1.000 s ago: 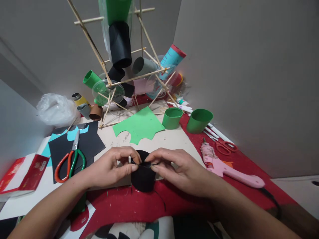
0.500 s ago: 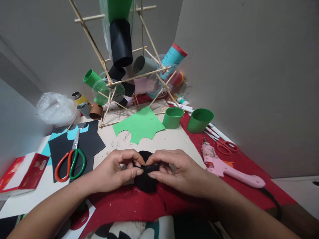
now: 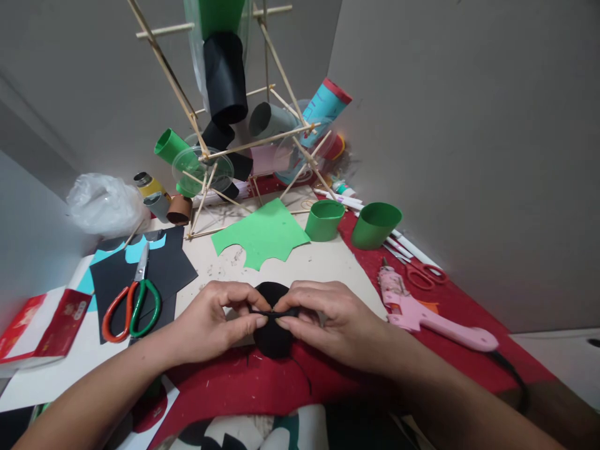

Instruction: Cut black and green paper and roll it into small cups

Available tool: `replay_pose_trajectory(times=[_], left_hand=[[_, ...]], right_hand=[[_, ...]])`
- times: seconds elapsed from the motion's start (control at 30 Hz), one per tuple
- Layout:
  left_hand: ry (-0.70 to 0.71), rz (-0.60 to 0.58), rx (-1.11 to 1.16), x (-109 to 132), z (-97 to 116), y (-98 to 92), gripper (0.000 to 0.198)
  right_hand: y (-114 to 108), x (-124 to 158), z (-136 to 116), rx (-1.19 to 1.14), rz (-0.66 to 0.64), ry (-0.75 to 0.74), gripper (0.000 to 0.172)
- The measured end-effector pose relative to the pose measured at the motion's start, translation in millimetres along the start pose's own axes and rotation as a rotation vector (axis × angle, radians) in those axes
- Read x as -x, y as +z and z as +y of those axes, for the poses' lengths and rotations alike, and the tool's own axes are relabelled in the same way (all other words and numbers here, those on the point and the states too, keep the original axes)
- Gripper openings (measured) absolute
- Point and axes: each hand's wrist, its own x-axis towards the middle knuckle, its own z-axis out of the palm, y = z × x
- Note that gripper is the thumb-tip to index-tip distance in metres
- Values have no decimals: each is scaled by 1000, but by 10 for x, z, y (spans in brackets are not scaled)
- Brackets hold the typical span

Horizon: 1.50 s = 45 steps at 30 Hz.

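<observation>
Both hands pinch a black piece of craft foam or paper (image 3: pixel 272 342) at the front of the table, with a raised strip or fold across its middle. My left hand (image 3: pixel 229 317) grips the left side between thumb and fingers. From the right, my right hand (image 3: pixel 328 317) pinches it the same way, the fingertips nearly meeting at the centre. Thin black offcuts lie on the red cloth just below. Beyond the hands rests a green sheet (image 3: pixel 267 234) with scalloped cutouts. What the curled fingers cover is hidden.
Red-and-green-handled scissors (image 3: pixel 139 294) lie on black sheets at left. A pink glue gun (image 3: pixel 435 322) and red-handled scissors (image 3: pixel 424 276) are on the right. Two green rings (image 3: pixel 325 222) stand behind. A stick frame (image 3: pixel 262 140) with cups and tubes rises at the back.
The pinched strip looks a little straighter and flatter between the fingertips. Both hands stay in nearly the same place, and the view shifts very slightly.
</observation>
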Motion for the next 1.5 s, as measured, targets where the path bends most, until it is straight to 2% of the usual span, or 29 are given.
replay_pose_trajectory(times=[0.2, 0.37, 0.5, 0.57, 0.73, 0.83, 0.97, 1.17, 1.33, 1.5], left_hand=[[1, -10, -7, -9, -11, 20, 12], [-49, -90, 93, 4, -4, 17, 17], [-132, -140, 233, 19, -22, 18, 23], [-124, -145, 238, 20, -39, 12, 23], [-52, -126, 154, -4, -64, -43, 26], [-56, -132, 199, -26, -82, -107, 26], [-43, -167, 271, -54, -130, -186, 21], [-69, -92, 105, -45, -91, -102, 24], [-100, -39, 165, -13, -6, 10, 19], [-93, -43, 216, -4, -14, 11, 16]], right_hand=[[9, 0, 25, 0, -51, -26, 6], [-18, -12, 12, -54, -131, -61, 12], [-33, -23, -7, -123, -102, -66, 14], [-30, -22, -5, -128, -81, -60, 12], [-25, -13, 9, -91, -93, -11, 5], [-41, -11, -3, -65, -111, 24, 11], [-55, 1, -30, -145, -108, 99, 19], [-19, 13, -20, -184, -99, 130, 12], [19, 9, -2, -218, -137, 160, 11], [20, 13, 3, -213, -146, 198, 13]])
